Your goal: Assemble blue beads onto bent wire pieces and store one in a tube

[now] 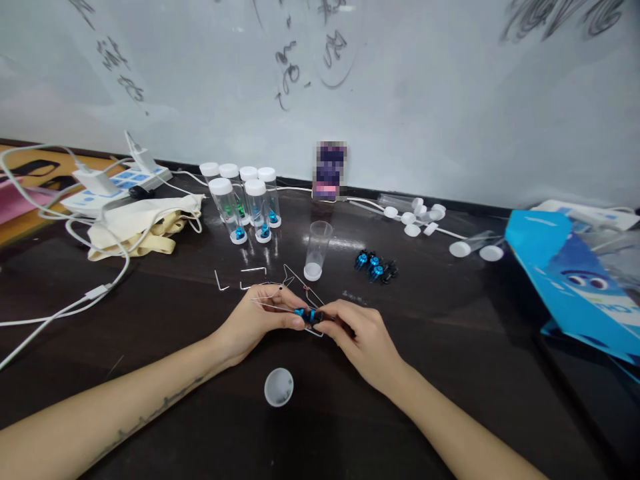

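Observation:
Between both hands, just above the dark table, is a small blue-and-black part [311, 316]. My left hand [265, 319] pinches its blue left end between thumb and fingers. At the black right end, my right hand [357, 333] has its thumb and fingertips closed on the part; the exact grip is partly hidden. Thin metal wires [304, 285] lie around and behind the fingers, and one pale thin length passes by the left hand. Beyond the hands stands an open clear tube [319, 250] with a white base. Nearer to me lies a white round cap [279, 387].
Several capped tubes [256, 207] holding small coloured parts stand back left. L-shaped hex keys [220, 281] lie left of the hands. Blue-and-black parts [375, 263] sit to the right. White caps [410, 219], a phone [330, 172], a cloth bag [145, 227], cables and a blue package [575, 280] surround these.

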{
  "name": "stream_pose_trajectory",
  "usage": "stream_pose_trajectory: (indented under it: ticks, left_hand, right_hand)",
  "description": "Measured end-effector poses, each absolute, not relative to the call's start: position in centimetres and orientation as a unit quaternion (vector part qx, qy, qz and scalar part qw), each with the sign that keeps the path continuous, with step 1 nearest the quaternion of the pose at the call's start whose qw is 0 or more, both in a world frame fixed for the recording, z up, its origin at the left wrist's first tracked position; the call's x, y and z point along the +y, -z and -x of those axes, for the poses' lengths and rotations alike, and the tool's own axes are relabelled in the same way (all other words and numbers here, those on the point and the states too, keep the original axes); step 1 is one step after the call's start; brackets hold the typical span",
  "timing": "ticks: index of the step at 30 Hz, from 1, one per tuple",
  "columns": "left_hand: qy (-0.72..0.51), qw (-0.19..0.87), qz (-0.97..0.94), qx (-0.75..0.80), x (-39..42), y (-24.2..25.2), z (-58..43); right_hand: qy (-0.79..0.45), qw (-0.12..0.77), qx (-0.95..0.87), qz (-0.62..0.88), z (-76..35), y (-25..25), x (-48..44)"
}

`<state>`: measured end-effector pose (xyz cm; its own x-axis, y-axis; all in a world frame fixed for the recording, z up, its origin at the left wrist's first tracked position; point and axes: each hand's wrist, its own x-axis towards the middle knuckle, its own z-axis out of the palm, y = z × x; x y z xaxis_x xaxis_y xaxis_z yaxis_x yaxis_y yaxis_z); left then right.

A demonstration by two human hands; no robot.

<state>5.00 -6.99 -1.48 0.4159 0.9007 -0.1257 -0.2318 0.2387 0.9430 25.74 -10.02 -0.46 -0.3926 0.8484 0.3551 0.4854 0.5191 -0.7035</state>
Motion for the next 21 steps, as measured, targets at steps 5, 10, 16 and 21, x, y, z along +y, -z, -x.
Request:
stream_pose_trajectory:
  ticks: [5,10,16,21]
  left_hand:
    - [-0.41,0.701,-0.454,0.366,-7.0,1.35,-5.08]
    - [-0.416,0.703,-0.446,0.365,-6.95,1.36,-5.11]
    - [-0.409,0.698,-0.459,0.368,-6.99,1.46,-5.03]
    - [-0.407,0.701,-0.461,0.36,-6.94,1.52,-4.99]
  right_hand:
    - [-0.255,0.332,-0.797,0.437,-25.66,0.24,-10.04]
    - [-0.243,0.35,-0.792,0.437,-25.77,0.47,-10.01]
    - [-0.23,0.378,-0.797,0.411,-25.82,0.82,-9.94]
    - [-0.234,0.374,-0.797,0.412,-25.78,0.79,-10.04]
